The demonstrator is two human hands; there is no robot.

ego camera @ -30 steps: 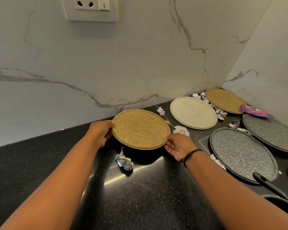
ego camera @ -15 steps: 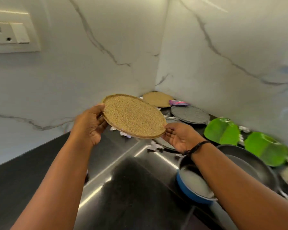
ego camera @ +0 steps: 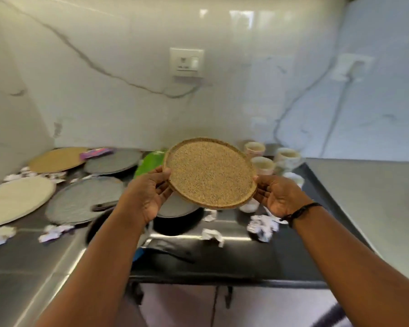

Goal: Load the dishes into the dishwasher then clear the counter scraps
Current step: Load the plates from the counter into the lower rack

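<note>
I hold a speckled tan plate [ego camera: 210,173] in the air above the dark counter [ego camera: 246,258], tilted toward me. My left hand [ego camera: 149,194] grips its left rim and my right hand [ego camera: 277,197] grips its right rim. On the counter to the left lie another tan plate [ego camera: 57,159], a cream plate [ego camera: 14,199] and two grey speckled plates [ego camera: 80,199] [ego camera: 113,160]. Several pale cups [ego camera: 262,165] stand behind the held plate. Crumpled paper scraps [ego camera: 262,226] [ego camera: 53,232] are scattered around.
A dark pan [ego camera: 175,223] and a blue-sided pan [ego camera: 137,253] sit below my hands. A green lid [ego camera: 149,164] lies behind the held plate. A purple wrapper [ego camera: 96,152] rests on the far plates. The marble wall carries a socket [ego camera: 187,62]. The counter's front edge runs below.
I lifted the tan plate off the counter with both hands and carried it to the right, while my view swung right past the other plates to the pans and cups.
</note>
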